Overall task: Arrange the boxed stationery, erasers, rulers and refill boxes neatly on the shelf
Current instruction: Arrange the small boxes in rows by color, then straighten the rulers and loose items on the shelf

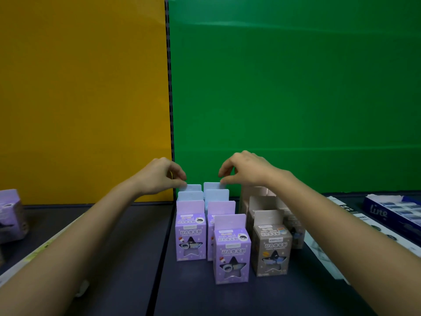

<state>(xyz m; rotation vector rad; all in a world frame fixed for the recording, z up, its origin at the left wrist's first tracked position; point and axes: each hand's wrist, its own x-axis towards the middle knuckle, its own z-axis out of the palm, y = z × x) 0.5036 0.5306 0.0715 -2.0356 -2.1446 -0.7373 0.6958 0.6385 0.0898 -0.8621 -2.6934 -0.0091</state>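
Reaching to the back of the shelf [127, 258], your left hand [159, 176] pinches the hang tab of the rear left blue box [193, 187] between thumb and fingertips, and your right hand [245, 169] pinches the tab of the rear right blue box [212, 185] the same way; both grasps are closed on the card tabs, not on the box bodies. Each box lies directly below its fingers, toward 6 o'clock from the fingertips, with its long axis upright, so any correction is likely a straight push or lift along that axis. The two blue boxes head twin columns that run toward you at 6 o'clock: more blue tabs, then purple boxes [191, 238], with one purple front box [231, 256] standing forward of the rest. At 3 o'clock from these columns stands a group of beige boxes [271, 252], just beside them. Neither hand is nearer; each serves its own column. The box faces carry printed Chinese characters, seen upside down and too small to read reliably. At 3 o'clock, well apart, a dark blue carton [387, 210] shows the word "line" in script. At 9 o'clock, near the shelf edge, sits a lone purple box [11, 215]
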